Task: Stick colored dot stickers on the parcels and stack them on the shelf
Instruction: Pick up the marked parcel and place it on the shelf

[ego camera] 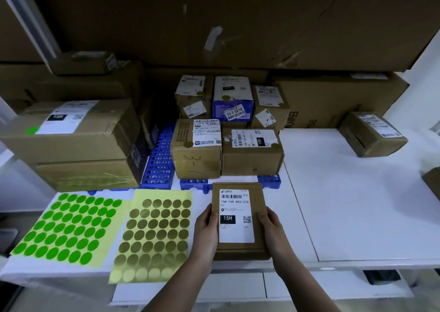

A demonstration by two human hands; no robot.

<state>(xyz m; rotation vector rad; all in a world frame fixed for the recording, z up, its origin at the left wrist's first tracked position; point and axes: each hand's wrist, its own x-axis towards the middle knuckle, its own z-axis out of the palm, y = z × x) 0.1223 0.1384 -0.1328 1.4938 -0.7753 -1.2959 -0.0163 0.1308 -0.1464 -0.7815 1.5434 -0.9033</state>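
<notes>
Huge brown cardboard carton (238, 19) fills the whole top of view, above and behind the small flat brown cardboard parcel (239, 219) I'm holding. White table top (345, 204) runs under that parcel and well off to its right.

Up-left of the parcel: stack of two big brown cardboard boxes (78, 142), top one has a white label and one green dot. Blue perforated plastic pallet (159, 159) lies between that stack and the group straight behind the parcel.

That group: two mid-size brown boxes in front, one with "3-1" handwritten (196, 154), one with a 15H label (252, 152), side by side and touching. Behind them a row of three smaller ones, the middle one blue-and-white (232, 100). Several carry a gold dot.

Far right of the parcel, well apart: lone brown box (372, 133), set at an angle.

Left of the parcel: yellow-backed sheet of gold dot stickers (154, 238) just beside it, then sheet of green dot stickers (69, 226) further left.

Parcel lies flat near the table's front edge, white label up, reads 15H-159-A03-210. No dot visible on it.

My left hand (206, 226) grips its left edge, right hand (270, 226) its right edge, thumbs on top. Hands apart, parcel between them.
</notes>
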